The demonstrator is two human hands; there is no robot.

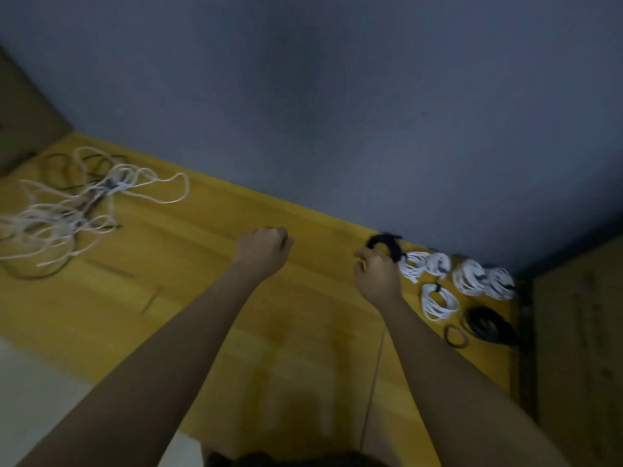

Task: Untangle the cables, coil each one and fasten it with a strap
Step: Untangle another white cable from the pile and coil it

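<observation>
A: The right hand [377, 276] pinches a black coil [384, 246] at the far edge of the yellow surface [209, 264], beside the white coils [438, 281]. Set it down flat, apart from its neighbours, so the strap stays on.

B: And the left hand [264, 247]?

A: Curled into a fist; I can't tell if it holds anything. The tangle [67, 210] waits well to the left. Blur hides the coil's strap.
</observation>
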